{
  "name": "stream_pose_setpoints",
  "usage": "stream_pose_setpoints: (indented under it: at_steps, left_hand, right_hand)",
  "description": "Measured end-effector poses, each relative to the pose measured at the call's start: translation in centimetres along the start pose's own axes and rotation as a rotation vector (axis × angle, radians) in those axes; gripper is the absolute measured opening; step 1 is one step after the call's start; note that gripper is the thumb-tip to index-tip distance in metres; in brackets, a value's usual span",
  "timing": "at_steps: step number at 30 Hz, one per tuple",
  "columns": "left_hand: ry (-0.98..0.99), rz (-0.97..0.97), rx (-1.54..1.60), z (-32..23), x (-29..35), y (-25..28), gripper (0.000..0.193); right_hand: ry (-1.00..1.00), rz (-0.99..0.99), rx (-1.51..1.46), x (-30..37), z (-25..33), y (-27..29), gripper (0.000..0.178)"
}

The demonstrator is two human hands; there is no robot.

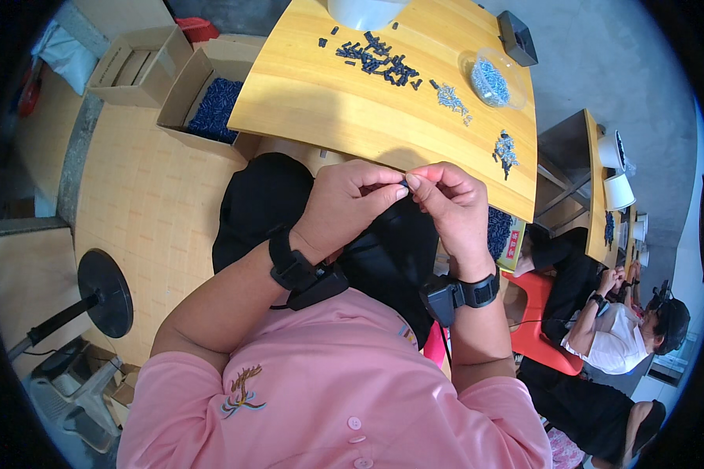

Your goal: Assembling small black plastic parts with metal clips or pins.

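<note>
My left hand [348, 199] and my right hand [455, 205] meet fingertip to fingertip above my lap, just off the near edge of the wooden table [305, 102]. Both are closed in a pinch on a small dark piece [404, 184], mostly hidden by the thumbs and fingers. On the tabletop beyond them lies a loose pile of small black cylindrical pieces [383, 64]. To its right are scattered small clear-silver pieces [450, 100] and a little mixed heap of silvery and black pieces [504, 150]. A clear round bowl [490, 81] holds many light-blue and silvery bits.
A white tub [365, 11] and a black tray [518, 37] stand on the table. Left of it, a cardboard box [178, 109] contains dark-blue pieces. A black round-based stand [105, 293] is at the left. Another person [614, 328] works at right near a red stool [536, 320].
</note>
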State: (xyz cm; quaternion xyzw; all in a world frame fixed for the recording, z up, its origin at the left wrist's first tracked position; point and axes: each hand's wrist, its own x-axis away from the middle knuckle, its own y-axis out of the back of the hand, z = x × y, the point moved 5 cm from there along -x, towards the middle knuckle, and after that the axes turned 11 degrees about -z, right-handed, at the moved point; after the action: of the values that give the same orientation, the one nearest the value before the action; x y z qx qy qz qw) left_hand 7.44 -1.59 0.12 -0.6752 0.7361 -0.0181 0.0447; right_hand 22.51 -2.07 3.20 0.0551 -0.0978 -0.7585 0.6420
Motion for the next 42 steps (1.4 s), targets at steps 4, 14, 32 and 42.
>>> stream_pose_setpoints:
  at_steps: [4,14,32,42]
  left_hand:
    - [0.092,0.048,0.008,0.2,0.0,0.1,0.017]
    - [0.345,0.076,0.257,1.5,-0.1,0.3,0.023]
    - [0.617,0.127,0.366,4.1,0.4,0.0,0.027]
    - [0.486,0.016,0.200,3.7,-0.1,0.5,0.021]
  right_hand:
    - [-0.010,-0.006,0.016,0.0,-0.1,0.0,0.006]
    - [0.092,0.029,0.027,0.3,-0.9,-0.7,0.011]
    - [0.549,0.006,0.505,1.2,0.3,-2.3,0.023]
    - [0.709,0.024,0.597,1.2,0.9,-3.2,0.022]
